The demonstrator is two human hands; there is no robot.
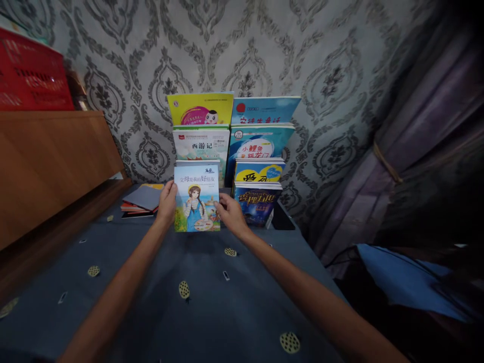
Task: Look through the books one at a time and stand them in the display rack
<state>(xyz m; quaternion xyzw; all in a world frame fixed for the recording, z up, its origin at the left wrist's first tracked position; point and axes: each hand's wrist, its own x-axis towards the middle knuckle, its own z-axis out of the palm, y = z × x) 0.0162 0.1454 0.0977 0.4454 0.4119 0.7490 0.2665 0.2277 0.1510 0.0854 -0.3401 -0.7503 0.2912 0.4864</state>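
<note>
Standing upright on the blue patterned bed cover point(151, 302), long axis vertical and cover facing near, a picture book point(196, 197) titled 父母是我的好朋友 shows a girl in blue. The left hand point(167, 200) grips its left edge, the right hand point(231, 214) its right. Behind it stand tiered books point(230, 136); one reads 西游记.

Glossy paper book cover point(196, 199), matt blue cloth bedspread point(159, 282), smooth brown wooden headboard point(49, 166).
</note>
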